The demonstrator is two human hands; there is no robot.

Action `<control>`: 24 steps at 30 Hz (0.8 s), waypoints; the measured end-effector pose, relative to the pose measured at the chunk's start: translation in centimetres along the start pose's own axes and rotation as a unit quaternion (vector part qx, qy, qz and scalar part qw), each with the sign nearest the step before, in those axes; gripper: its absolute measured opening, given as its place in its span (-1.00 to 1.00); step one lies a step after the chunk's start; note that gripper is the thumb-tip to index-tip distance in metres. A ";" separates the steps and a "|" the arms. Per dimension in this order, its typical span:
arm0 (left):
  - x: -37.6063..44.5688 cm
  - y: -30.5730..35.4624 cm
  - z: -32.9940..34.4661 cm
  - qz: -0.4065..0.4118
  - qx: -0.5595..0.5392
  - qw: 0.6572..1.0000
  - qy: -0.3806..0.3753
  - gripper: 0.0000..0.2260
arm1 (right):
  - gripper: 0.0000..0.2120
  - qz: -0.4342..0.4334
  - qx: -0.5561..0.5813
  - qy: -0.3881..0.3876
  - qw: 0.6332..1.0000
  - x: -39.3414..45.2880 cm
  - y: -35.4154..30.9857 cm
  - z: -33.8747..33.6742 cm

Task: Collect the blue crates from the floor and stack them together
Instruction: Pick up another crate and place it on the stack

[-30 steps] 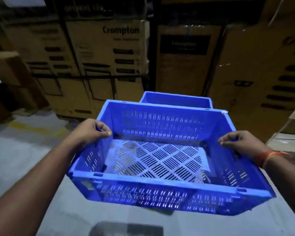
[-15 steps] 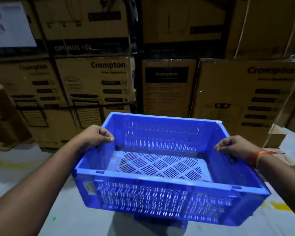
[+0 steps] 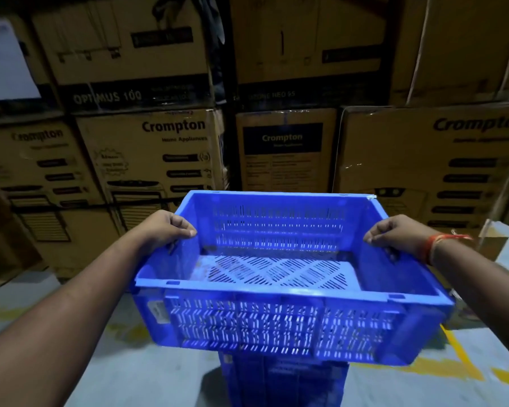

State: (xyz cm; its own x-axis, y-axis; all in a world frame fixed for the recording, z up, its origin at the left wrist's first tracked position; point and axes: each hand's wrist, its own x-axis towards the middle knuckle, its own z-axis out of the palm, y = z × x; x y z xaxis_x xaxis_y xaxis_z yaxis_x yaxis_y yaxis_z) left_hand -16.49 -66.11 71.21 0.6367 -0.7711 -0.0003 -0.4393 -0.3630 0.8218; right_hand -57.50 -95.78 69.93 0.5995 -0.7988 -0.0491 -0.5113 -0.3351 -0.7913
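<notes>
**Both hands gripping the crate, now carried over the stack**

Gripping the short walls of the blue crate (image 3: 279, 271), both hands are curled over its rim, and I am holding it clear of the floor in the middle of the frame. Starting at the left: my left hand (image 3: 166, 230) is wrapping the left wall, fingers hooked over the top edge and the thumb lying along the inside. Behind it, at upper left, the stacked cardboard boxes (image 3: 147, 160) are filling the background.

Moving to the centre, the crate is hanging roughly level, open side up, its slotted base empty as far as I can see. Directly beneath it, at the bottom centre of the frame, the top of a darker blue stack of crates (image 3: 282, 380) is showing on the grey floor (image 3: 147, 374). I cannot tell whether the carried crate is touching it yet; it looks just above.

That is the change: a second ago another crate was showing beyond the far wall and nothing blue lay under the one I am carrying. Now the stack is sitting right below it and the boxes are looming closer. I am judging that the carry is nearly finished and lowering comes next, with the corners needing to line up so it seats.

At the right, my right hand (image 3: 400, 235), with an orange thread at the wrist, is clasping the right wall the same way. Yellow floor marking (image 3: 441, 368) is running along the lower right.
</notes>
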 end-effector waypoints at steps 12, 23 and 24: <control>12.3 -1.1 2.9 -0.013 -0.003 1.000 0.026 -0.93 | -0.95 0.007 -0.033 0.017 0.999 14.3 0.3 -0.5; 22.2 -4.6 4.0 -0.017 0.026 0.999 -0.012 -0.91 | -0.88 0.048 -0.092 0.028 0.994 21.6 1.2 1.7; 23.0 -4.4 4.1 -0.017 0.028 0.999 -0.014 -0.91 | -0.88 0.054 -0.100 0.034 0.993 22.1 1.3 1.6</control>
State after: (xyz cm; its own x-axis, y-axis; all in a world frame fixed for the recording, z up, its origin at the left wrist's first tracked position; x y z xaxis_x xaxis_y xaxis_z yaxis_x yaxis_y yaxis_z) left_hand -2.52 -84.35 65.22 0.6337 -0.7723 -0.0441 -0.4528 -0.4165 0.7883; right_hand -43.93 -113.06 66.89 0.4953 -0.8649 -0.0813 -0.6870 -0.3327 -0.6460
